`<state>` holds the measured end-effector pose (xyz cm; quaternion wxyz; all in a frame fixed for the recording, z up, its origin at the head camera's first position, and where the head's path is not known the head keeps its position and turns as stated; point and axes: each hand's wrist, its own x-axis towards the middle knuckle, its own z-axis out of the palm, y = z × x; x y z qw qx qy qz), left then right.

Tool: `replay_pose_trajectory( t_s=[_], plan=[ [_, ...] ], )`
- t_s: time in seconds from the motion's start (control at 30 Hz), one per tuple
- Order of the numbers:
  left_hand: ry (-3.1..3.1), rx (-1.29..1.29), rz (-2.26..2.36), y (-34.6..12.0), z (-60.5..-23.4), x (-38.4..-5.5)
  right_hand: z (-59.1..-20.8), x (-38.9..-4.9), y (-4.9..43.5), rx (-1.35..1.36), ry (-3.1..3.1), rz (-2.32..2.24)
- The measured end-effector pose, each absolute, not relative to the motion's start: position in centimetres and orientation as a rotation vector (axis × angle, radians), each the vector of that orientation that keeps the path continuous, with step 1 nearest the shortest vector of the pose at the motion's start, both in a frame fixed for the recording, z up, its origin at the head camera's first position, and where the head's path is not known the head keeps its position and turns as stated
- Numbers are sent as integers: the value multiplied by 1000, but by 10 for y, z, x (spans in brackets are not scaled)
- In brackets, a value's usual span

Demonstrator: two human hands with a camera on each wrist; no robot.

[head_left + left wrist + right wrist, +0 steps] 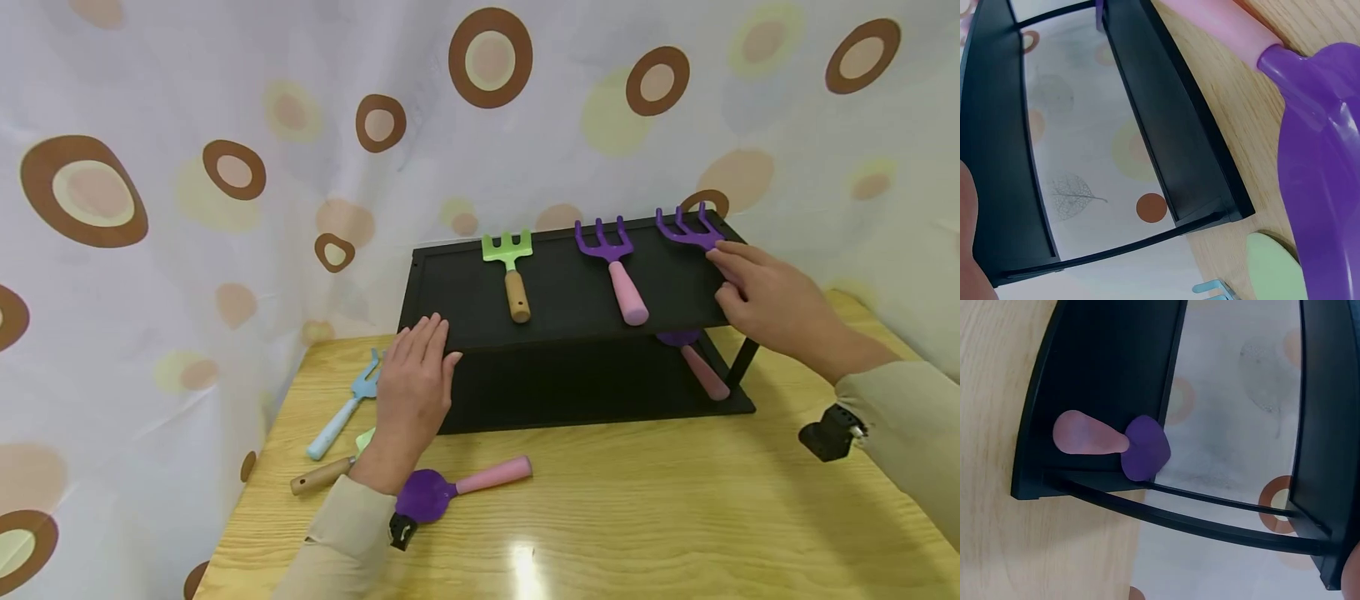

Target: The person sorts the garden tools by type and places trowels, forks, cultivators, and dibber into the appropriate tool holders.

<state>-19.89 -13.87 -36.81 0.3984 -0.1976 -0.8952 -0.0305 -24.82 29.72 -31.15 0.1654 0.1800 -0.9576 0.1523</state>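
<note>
My right hand (780,300) grips the pink handle of a purple hand rake (688,237) at the right end of a black two-tier rack's top shelf (450,287). The rake's tines point toward the back, and most of its handle is hidden by the fingers. At the front left corner of that shelf, my left hand (412,383) rests with straight fingers. Between the hands lie a green rake (516,287) with a wooden handle and another purple rake (626,287) with a pink handle. A purple trowel (1146,449) sits on the lower tier's right end.
On the wooden table (637,508), a purple trowel (495,476) lies in front of the rack. To the left are a light blue rake (333,427) and a green-bladed tool (322,477) with a wooden handle, partly behind my left wrist. A patterned cloth (555,150) hangs behind.
</note>
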Motion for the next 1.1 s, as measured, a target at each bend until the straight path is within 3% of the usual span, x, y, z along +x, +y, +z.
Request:
replay_pose_trajectory(
  t_s=[0.3, 0.63, 0.83, 1.1],
  plan=[
    [-2407, -505, -110, -142, -357, -192, -316, -246, 291, 437, -2677, 413],
    [-2233, -570, -523, -131, -342, -172, -318, -243, 295, 391, -2683, 418],
    [-2297, -579, -556, -122, -355, -147, -319, -240, 295, 370, -2715, 427],
    [-2851, -367, -512, -106, -384, -130, -315, -242, 291, 364, -2699, 420]
  ],
)
